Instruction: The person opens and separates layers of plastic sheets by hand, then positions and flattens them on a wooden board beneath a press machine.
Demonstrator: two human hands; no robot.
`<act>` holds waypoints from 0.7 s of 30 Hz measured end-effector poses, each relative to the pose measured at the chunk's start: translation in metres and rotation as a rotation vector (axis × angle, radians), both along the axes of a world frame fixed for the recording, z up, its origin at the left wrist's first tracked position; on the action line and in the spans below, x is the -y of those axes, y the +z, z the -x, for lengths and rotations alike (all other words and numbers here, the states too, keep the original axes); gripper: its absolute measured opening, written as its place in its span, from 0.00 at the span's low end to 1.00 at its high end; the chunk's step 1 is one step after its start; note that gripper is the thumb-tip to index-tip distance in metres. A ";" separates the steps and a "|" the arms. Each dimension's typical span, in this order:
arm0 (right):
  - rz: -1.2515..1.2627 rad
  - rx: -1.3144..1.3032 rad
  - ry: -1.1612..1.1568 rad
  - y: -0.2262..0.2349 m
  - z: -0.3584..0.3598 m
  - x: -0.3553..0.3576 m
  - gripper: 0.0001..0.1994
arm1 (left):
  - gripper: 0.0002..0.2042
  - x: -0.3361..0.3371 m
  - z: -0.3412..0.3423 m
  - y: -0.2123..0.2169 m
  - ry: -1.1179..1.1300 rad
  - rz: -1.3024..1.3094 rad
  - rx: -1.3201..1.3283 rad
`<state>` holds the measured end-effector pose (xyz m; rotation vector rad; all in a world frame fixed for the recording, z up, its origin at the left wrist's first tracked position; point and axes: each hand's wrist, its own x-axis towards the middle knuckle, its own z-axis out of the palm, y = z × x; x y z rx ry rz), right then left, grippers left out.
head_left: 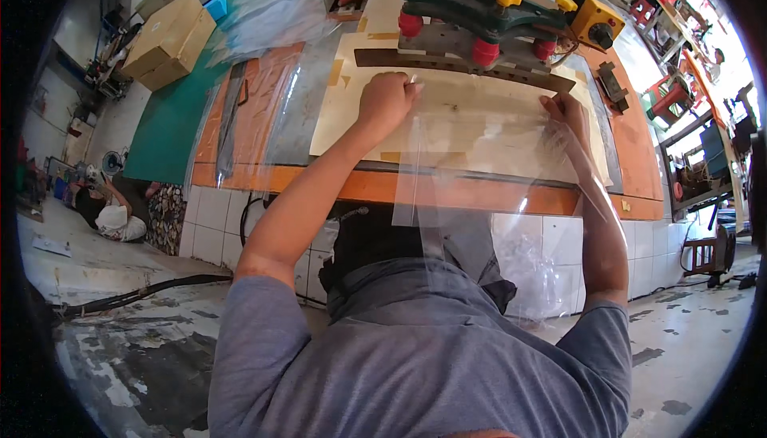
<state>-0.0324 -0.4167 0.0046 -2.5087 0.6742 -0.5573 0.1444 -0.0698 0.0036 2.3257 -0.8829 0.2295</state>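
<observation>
A clear plastic sheet (487,146) is stretched between my two hands and hangs over the table's front edge toward my lap. My left hand (389,103) is closed on its far left corner, thumb and fingers pinched together. At the far right corner, my right hand (567,110) pinches the same sheet, fingers curled. Beneath it lies a cream board (339,122) with brown tape patches. Just beyond my hands is a long metal bar (463,67) under a dark green press head (479,11) with yellow knobs and red fittings.
Several clear plastic sheets (272,19) lie on the green mat (172,122) at the left, near a cardboard box (170,39). A yellow control box (599,21) with a black knob stands right of the press. Another person (120,213) is low at the far left.
</observation>
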 end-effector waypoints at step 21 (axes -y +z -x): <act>-0.124 -0.015 -0.065 0.004 -0.007 0.004 0.24 | 0.23 0.019 -0.008 -0.016 0.224 -0.034 0.038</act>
